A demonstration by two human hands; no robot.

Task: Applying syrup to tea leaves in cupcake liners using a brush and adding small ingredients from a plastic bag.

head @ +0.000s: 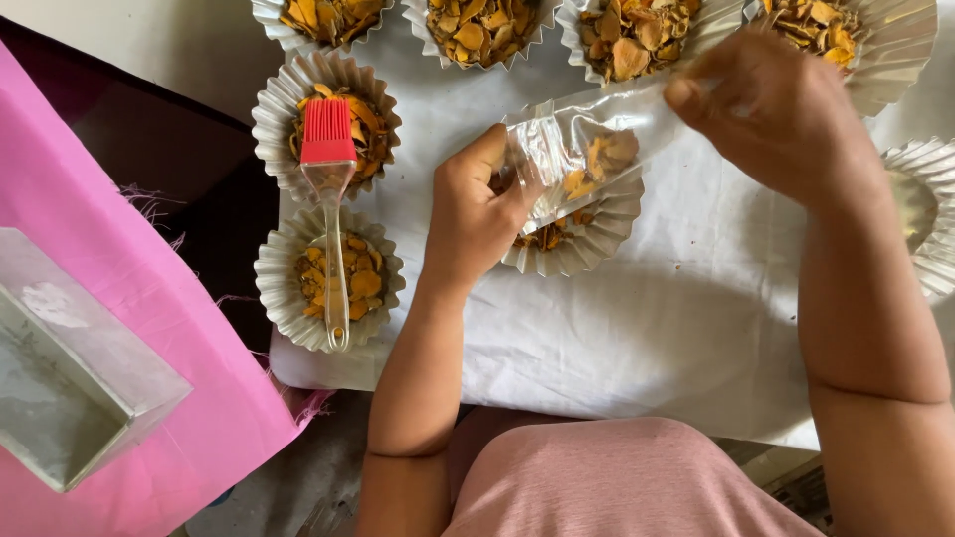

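Plastic bag (582,149), clear and crinkled, is stretched between both hands above the middle of the white cloth (637,328), slanting up toward the far right. A few orange-yellow dried chips (607,154) show through it. Its lower end sits directly over 1 fluted foil cup (587,234), probably so anything that slips out falls into that cup and not onto the cloth.

Left hand (476,214): fingers curled narrow, pinching the bag's lower end, thumb up along the plastic. Knuckles touch the near rim of the cup below.

Right hand (771,104): fingers closed on the upper end of the bag, thumb tip pressed on the film. Held higher than the left, which gives the bag its tilt.

Along the far edge of the cloth, 4 foil cups (482,30) in a row, all heaped with the same chips. At the left edge, 2 more filled cups, 1 behind the other. A brush (331,189) with red bristles and a clear handle lies bridged across those 2, bristles on the far one, likely parked there to keep it off the cloth. At the right edge, 1 cup (920,214) looks empty or nearly so.

Left of the cloth: pink fabric (119,298) with a frayed edge, a clear rectangular box (70,368) resting on it.
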